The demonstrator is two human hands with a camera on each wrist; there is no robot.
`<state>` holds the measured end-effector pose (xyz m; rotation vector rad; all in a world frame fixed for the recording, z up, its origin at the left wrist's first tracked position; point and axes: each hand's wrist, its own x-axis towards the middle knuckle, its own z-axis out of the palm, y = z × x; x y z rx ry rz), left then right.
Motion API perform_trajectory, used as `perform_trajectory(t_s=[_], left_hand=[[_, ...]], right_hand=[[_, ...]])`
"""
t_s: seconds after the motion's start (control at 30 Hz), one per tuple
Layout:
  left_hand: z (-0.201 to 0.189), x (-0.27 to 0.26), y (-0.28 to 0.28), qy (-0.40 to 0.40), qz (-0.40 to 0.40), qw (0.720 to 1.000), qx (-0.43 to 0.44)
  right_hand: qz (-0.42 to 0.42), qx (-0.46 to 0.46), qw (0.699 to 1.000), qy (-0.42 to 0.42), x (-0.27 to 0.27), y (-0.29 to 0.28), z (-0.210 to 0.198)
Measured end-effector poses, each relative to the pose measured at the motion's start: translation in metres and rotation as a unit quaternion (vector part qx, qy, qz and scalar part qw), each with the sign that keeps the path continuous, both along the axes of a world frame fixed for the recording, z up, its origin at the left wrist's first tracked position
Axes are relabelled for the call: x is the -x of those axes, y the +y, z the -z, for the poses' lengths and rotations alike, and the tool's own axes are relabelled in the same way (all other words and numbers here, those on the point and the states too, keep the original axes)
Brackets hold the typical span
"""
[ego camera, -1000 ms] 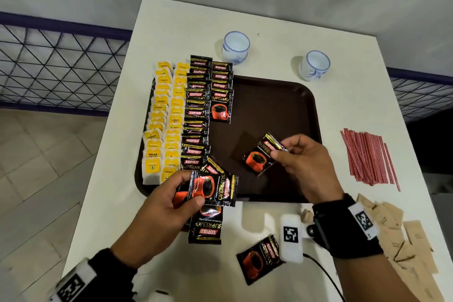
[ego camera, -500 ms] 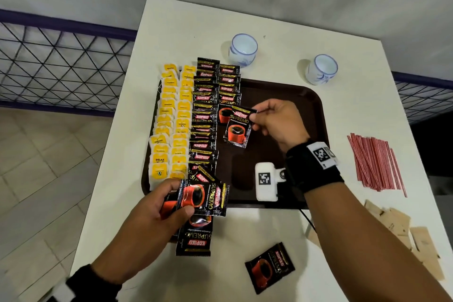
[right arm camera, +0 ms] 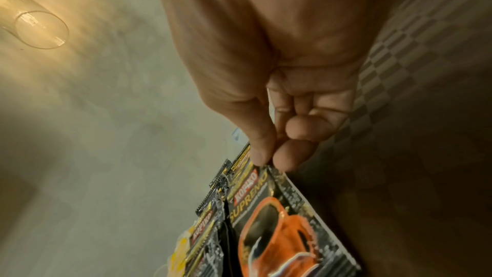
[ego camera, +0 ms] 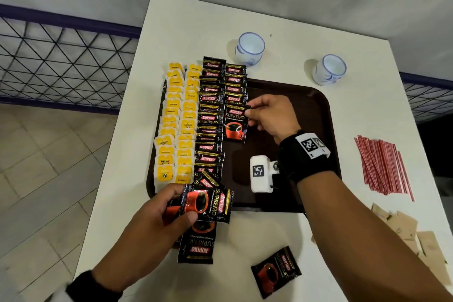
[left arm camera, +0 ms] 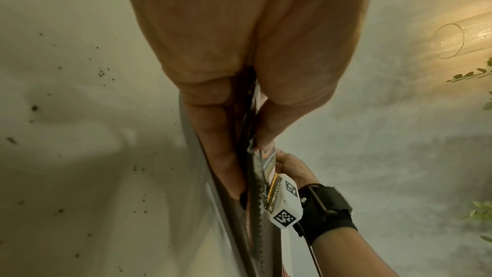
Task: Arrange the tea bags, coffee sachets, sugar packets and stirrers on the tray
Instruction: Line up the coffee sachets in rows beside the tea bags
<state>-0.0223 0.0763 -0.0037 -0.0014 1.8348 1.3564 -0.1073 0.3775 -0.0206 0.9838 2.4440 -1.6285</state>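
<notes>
Between right fingertips point(right arm camera: 262, 155): coffee sachet point(ego camera: 235, 123).

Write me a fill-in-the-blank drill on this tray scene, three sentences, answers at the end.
1. The right hand pinches a coffee sachet over the ____.
2. The red stirrers lie on the table, to the ____ of the tray.
3. The ____ hand holds several sachets.

Answers: tray; right; left
</notes>
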Motion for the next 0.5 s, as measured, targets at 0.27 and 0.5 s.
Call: perform_trajectory(t_s=[0.27,0.5], left_hand=[[0.001,0.001,0.001,-0.004,0.001,1.000,0.000],[0.001,0.002,0.001,-0.003,0.001,1.000,-0.003]], right_hand=[[0.010,-0.028,1.000,-0.008,0.008,-0.001,0.004],[0.004,-0.067,0.998,-0.002,0.011,-0.003,0.008]])
